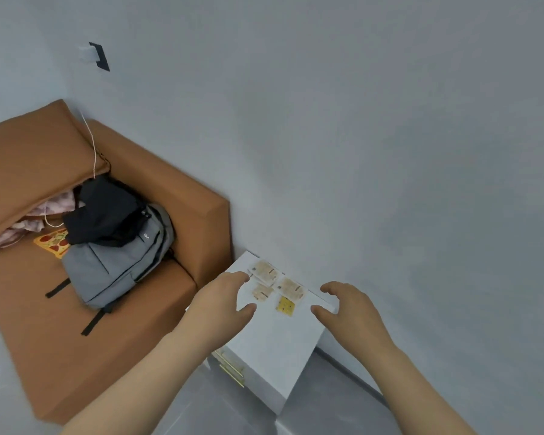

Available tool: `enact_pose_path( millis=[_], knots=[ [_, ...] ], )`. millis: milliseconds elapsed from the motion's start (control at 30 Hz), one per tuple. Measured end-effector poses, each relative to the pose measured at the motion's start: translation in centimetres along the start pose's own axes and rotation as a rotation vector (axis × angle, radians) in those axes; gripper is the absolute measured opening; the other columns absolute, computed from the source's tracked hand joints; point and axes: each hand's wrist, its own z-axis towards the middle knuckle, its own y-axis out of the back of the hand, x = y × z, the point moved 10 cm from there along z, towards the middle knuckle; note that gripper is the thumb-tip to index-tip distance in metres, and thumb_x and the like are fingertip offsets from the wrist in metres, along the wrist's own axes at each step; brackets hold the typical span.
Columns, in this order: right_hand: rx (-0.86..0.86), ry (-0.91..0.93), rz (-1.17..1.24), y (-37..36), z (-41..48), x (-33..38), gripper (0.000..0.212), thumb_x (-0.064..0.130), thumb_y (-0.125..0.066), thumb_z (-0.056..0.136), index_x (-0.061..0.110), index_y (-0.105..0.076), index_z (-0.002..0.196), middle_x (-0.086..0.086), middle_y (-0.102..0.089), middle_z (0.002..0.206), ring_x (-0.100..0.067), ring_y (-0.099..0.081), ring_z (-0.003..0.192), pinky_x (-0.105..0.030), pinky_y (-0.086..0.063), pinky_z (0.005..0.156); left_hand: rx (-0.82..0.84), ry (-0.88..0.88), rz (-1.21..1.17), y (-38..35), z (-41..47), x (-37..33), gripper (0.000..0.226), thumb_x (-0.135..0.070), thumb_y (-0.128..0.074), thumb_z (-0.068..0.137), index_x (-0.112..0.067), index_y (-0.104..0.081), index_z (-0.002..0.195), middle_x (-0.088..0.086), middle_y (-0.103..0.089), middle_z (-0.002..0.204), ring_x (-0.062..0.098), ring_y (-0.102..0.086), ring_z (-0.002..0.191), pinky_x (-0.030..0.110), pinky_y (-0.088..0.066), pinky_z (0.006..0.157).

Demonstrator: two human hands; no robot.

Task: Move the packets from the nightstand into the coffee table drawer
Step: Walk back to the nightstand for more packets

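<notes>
Several small packets lie on the white nightstand (274,334) near its far edge: three pale beige ones (266,271) (291,287) (261,291) and a yellow one (285,305). My left hand (220,304) hovers just left of them, fingers loosely spread, its fingertips close to the farthest beige packet. To the right of the packets my right hand (349,312) is held over the nightstand's right edge with relaxed, slightly bent fingers. Neither hand holds anything. The coffee table is out of view.
A brown sofa (201,233) stands left of the nightstand with a grey backpack (117,262), dark and pink clothes and a pizza-slice toy (52,241) on it. The nightstand has gold drawer handles (231,370) on its front. A grey wall rises behind; glossy floor lies below.
</notes>
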Motion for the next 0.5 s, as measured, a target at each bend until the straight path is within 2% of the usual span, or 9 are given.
enact_pose_path(
  millis=[200, 500],
  knots=[
    [0.03, -0.131, -0.006, -4.0, 6.4, 0.2, 0.045, 0.038, -0.057, 0.09, 0.025, -0.048, 0.133, 0.008, -0.051, 0.131, -0.01, -0.048, 0.12, -0.019, -0.034, 0.091, 0.101, -0.065, 0.03, -0.1, 9.4, 4.5, 0.052, -0.034, -0.055, 0.092, -0.019, -0.041, 0.14, -0.004, -0.047, 0.138, 0.01, -0.046, 0.124, 0.02, -0.035, 0.098],
    [0.158, -0.276, -0.022, -11.3, 16.0, -4.5, 0.048, 0.038, -0.055, 0.092, 0.023, -0.044, 0.136, 0.004, -0.05, 0.134, -0.012, -0.047, 0.122, -0.023, -0.037, 0.097, 0.281, -0.066, 0.082, -6.0, 19.9, 9.6, 0.052, -0.036, -0.052, 0.093, -0.02, -0.039, 0.141, -0.006, -0.047, 0.138, 0.012, -0.048, 0.122, 0.02, -0.038, 0.096]
  ],
)
